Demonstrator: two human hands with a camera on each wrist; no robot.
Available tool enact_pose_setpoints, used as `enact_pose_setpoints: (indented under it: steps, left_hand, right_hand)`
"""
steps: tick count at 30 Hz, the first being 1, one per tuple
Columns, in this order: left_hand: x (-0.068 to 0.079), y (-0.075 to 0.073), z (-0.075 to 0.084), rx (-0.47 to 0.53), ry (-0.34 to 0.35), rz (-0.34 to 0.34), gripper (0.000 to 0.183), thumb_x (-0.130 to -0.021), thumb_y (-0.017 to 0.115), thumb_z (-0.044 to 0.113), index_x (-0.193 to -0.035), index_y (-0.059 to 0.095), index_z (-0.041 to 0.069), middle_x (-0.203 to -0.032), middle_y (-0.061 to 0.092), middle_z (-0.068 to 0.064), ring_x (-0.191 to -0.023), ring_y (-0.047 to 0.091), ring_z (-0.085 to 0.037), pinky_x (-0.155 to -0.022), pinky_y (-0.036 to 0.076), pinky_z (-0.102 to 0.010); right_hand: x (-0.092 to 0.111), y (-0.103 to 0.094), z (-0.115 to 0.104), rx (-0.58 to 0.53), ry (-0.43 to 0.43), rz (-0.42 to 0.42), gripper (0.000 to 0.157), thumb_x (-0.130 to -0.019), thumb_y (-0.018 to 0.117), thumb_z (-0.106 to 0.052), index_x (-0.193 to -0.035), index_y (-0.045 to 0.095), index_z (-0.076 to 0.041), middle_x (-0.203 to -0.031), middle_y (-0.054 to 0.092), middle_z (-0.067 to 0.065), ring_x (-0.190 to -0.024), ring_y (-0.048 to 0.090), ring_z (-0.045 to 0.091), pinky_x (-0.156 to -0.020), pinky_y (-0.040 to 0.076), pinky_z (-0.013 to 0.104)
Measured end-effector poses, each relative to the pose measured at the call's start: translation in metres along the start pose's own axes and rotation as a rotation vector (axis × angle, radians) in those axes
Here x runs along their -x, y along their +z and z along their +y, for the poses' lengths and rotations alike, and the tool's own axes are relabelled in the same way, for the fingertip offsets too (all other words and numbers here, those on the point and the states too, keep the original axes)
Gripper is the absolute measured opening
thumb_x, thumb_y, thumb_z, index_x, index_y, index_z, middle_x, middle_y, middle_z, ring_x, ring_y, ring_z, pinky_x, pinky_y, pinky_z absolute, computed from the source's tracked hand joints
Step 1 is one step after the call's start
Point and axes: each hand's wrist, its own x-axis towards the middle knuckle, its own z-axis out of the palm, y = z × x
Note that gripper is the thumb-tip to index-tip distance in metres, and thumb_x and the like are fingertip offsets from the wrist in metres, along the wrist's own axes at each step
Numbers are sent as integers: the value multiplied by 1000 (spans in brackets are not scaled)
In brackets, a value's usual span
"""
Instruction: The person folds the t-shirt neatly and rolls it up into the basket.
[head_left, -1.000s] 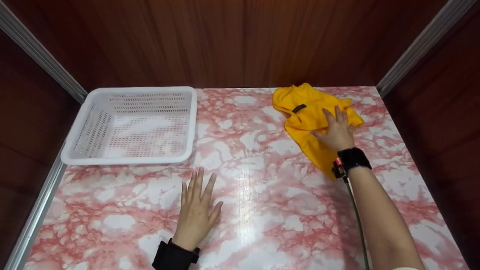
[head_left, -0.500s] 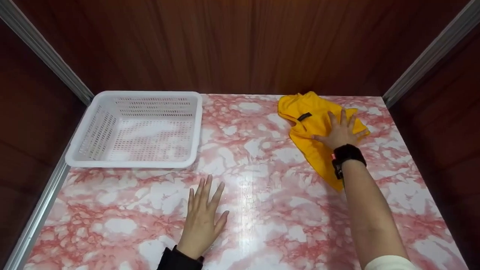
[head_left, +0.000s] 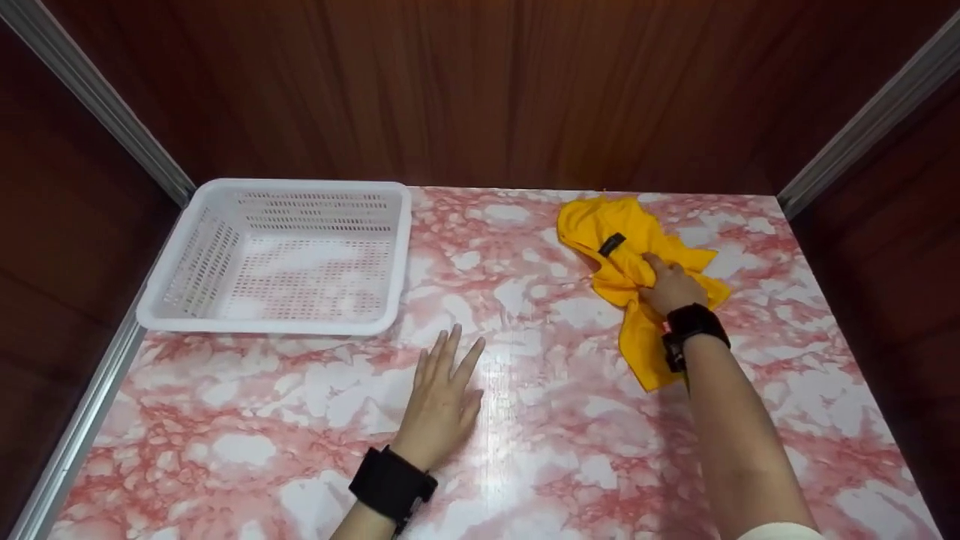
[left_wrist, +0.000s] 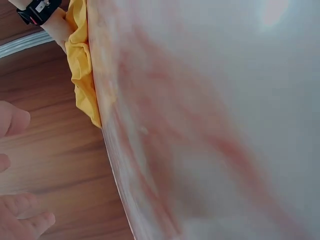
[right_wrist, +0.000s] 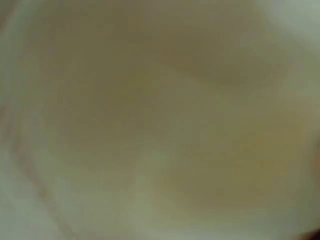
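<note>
A crumpled yellow cloth (head_left: 615,221) with a small black label (head_left: 613,244) lies toward the back right of the table in the head view. My right hand (head_left: 675,290) grips its middle, fingers curled into the fabric and folds bunched around them. The fingertips are hidden in the cloth. My left hand (head_left: 439,409) is held over the front middle of the table, fingers straight and holding nothing. In the left wrist view the yellow cloth (left_wrist: 82,70) appears at the upper left beside the right wrist's black band. The right wrist view is too blurred to make out details.
A white plastic basket (head_left: 274,325) with slotted walls stands at the back left, near the left hand. The pink-and-white marbled table (head_left: 525,450) is bounded by a dark wood panel (head_left: 480,90) behind and panels with metal edging on both sides.
My right hand has gone from spread flat on the yellow cloth to gripping it, bunching the fabric and drawing its back edge slightly nearer. The left hand has shifted a little right and forward.
</note>
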Motion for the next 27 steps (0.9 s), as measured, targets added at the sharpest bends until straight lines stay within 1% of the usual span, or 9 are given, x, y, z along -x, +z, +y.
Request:
enact_pose_setpoints:
  steps: [2,4,8,12,15,18,21,25,27]
  left_hand:
    - [-12,4,0,19,5,-18,75,-80,63,23,-142,22,22,-149,11,-11,-135,14,-31,-104,18,-54]
    - [-21,7,-1,33,3,-38,74,-80,62,23,-142,21,22,-149,9,-9,-135,14,-31,-105,17,-52]
    - [-29,13,-6,68,-13,-59,73,-81,61,22,-142,22,21,-149,11,-10,-134,16,-32,-104,18,-53]
    - [-28,17,-7,95,-33,-58,71,-81,60,22,-142,23,20,-148,14,-13,-133,18,-33,-103,21,-53]
    - [-25,17,-2,119,-41,-66,70,-82,59,24,-142,23,19,-148,13,-11,-133,18,-32,-104,20,-51]
    - [-23,13,6,159,-45,-77,69,-83,58,24,-142,23,19,-147,18,-10,-132,21,-30,-104,21,-49]
    - [-21,7,14,203,-41,-75,67,-84,57,24,-141,24,19,-143,28,-9,-130,28,-26,-103,25,-46]
    - [-19,-4,25,307,-37,-46,55,-86,55,24,-137,35,15,-133,43,-5,-121,39,-20,-100,31,-40]
    - [-15,-10,32,402,-53,-43,44,-90,51,26,-131,44,12,-126,50,-3,-116,44,-18,-98,34,-37]
  right_hand:
    - [5,4,-5,26,-45,33,62,-86,53,-39,-139,25,-22,-125,39,32,-88,52,45,-74,41,58]
    - [11,9,-9,31,-87,84,57,-85,55,-35,-135,32,-20,-115,49,30,-82,55,42,-67,44,54]
    - [24,20,-19,-9,-158,142,51,-84,57,-31,-129,39,-16,-93,60,25,-70,57,36,-56,43,46]
    - [43,28,-34,-104,-178,122,50,-84,54,-30,-130,40,-15,-97,60,26,-72,56,33,-57,42,44]
    - [66,30,-47,-205,-167,145,51,-84,52,-28,-131,39,-13,-106,57,28,-75,55,32,-60,43,44]
    - [91,27,-62,-303,-176,218,49,-84,52,-25,-130,41,-13,-106,57,27,-75,55,31,-62,44,43]
    - [117,17,-78,-382,-205,297,44,-83,53,-21,-126,44,-14,-107,58,20,-80,55,30,-67,44,43]
    - [150,-2,-101,-452,-251,368,40,-83,53,-18,-122,46,-17,-101,59,12,-72,52,23,-62,43,35]
    - [168,-10,-113,-466,-265,400,39,-82,54,-16,-121,46,-18,-93,58,9,-65,50,21,-58,41,32]
